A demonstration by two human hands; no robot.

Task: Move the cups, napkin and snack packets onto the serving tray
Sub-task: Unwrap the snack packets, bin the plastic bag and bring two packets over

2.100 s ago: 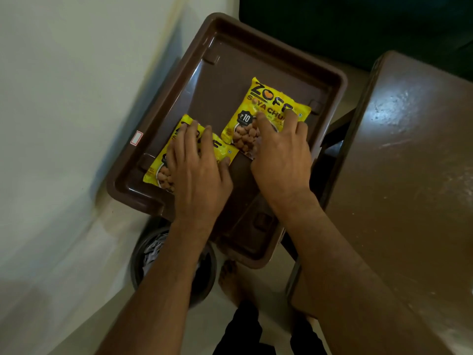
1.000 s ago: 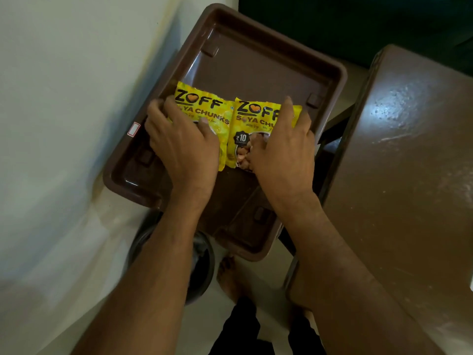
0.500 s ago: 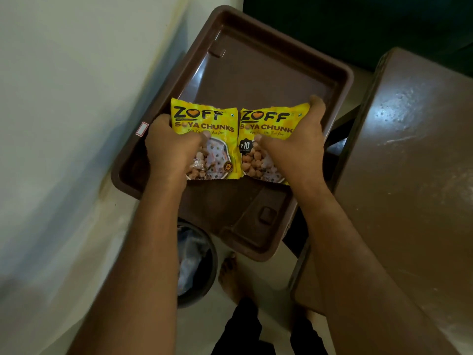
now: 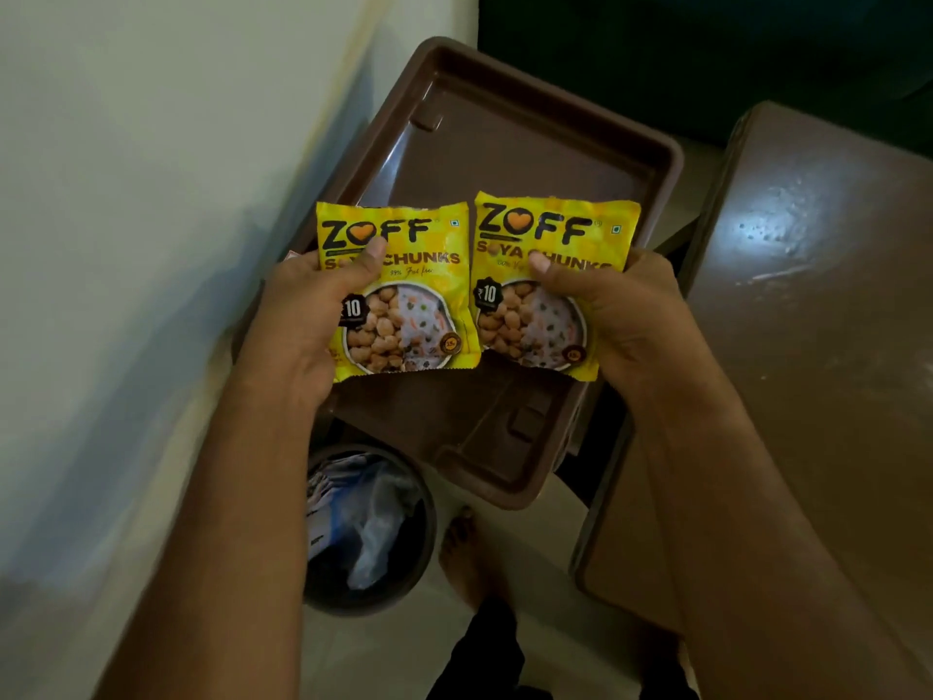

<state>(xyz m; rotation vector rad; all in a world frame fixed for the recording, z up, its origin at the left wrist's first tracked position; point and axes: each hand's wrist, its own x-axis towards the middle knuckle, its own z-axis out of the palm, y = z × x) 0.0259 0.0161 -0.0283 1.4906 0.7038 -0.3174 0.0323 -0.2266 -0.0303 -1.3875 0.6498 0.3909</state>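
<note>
Two yellow ZOFF soya chunks snack packets are held side by side above the brown serving tray point(image 4: 505, 144). My left hand point(image 4: 303, 320) grips the left packet point(image 4: 409, 295) with its thumb across the print. My right hand point(image 4: 631, 320) grips the right packet point(image 4: 545, 275) the same way. Both packets face up towards me, lifted off the tray floor. The tray's bare floor shows behind and below them. No cups or napkin are in view.
A brown table top point(image 4: 818, 346) stands to the right of the tray. A pale wall point(image 4: 151, 194) runs along the left. Below the tray a dark round bin point(image 4: 368, 527) holds plastic waste. My bare foot point(image 4: 464, 553) rests on the floor.
The packets lay flat on the tray with my hands pressing on them. Both hands have since gripped them and lifted them up towards me.
</note>
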